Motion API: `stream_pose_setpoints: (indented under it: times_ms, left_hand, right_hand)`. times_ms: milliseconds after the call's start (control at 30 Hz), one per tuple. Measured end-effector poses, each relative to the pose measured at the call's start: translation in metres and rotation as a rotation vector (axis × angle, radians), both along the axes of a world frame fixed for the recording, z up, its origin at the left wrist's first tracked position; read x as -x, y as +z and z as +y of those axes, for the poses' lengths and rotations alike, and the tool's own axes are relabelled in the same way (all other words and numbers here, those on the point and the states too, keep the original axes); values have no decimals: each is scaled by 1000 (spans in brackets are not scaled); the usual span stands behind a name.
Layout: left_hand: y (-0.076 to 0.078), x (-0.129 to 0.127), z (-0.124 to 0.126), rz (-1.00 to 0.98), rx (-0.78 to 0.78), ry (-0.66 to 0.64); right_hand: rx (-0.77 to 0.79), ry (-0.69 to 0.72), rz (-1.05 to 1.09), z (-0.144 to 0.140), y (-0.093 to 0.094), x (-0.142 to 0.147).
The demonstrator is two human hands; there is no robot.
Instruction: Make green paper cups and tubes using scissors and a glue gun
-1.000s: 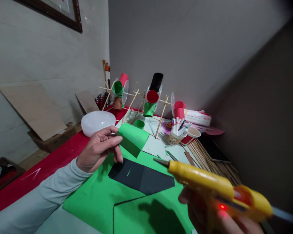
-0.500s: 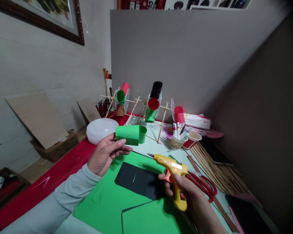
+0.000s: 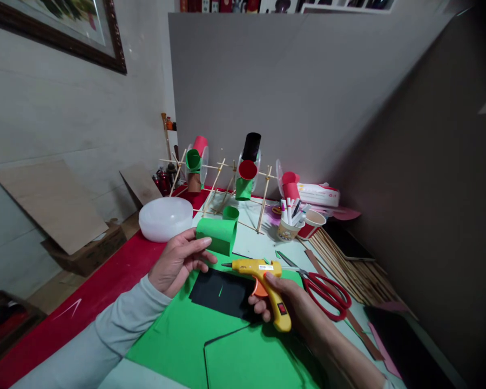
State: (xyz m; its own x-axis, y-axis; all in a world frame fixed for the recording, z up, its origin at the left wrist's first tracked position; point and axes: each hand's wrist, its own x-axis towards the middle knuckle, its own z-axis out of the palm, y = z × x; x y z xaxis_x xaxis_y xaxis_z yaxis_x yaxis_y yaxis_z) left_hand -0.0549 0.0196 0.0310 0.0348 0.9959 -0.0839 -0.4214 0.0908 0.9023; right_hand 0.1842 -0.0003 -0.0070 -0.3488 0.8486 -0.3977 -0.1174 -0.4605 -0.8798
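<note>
My left hand pinches the green paper roll by its near end; it looks light, soft and easily crushed. At its 5 o'clock, my right hand grips the yellow glue gun, nozzle toward the roll.

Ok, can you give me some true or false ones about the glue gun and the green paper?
1. The right hand holds a yellow glue gun. True.
2. The left hand holds a red roll. False: it holds a green paper roll.
3. The red scissors lie on the table. True.
4. The glue gun's tip points to the right. False: it points left, just below the green paper roll.
5. The white bowl sits in front of the left hand's fingers. False: it sits behind them, farther away.
</note>
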Motion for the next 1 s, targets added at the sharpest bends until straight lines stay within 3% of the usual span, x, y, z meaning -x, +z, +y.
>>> stream_pose_setpoints:
  times_ms: [233, 333, 500, 600, 667, 733, 1000]
  left_hand:
    - [-4, -1, -1, 20, 17, -42]
    - [-4, -2, -2, 32, 19, -62]
    - [-5, -7, -8, 62, 20, -99]
    - [-6, -13, -15, 90, 19, -123]
    - [-7, -19, -20, 123, 11, -138]
    - [-9, -25, -25, 146, 3, -153]
    - [-15, -39, -35, 131, 21, -258]
  right_hand:
    - [-47, 152, -246, 3, 3, 5]
    - [-158, 185, -422, 2, 11, -5]
    - [-511, 48, -839, -9, 39, -25]
    - [-653, -27, -953, -17, 52, -18]
    - [-819, -32, -867, -21, 55, -6]
    - [-877, -44, -714, -23, 52, 8]
    - [-679, -136, -483, -23, 34, 27]
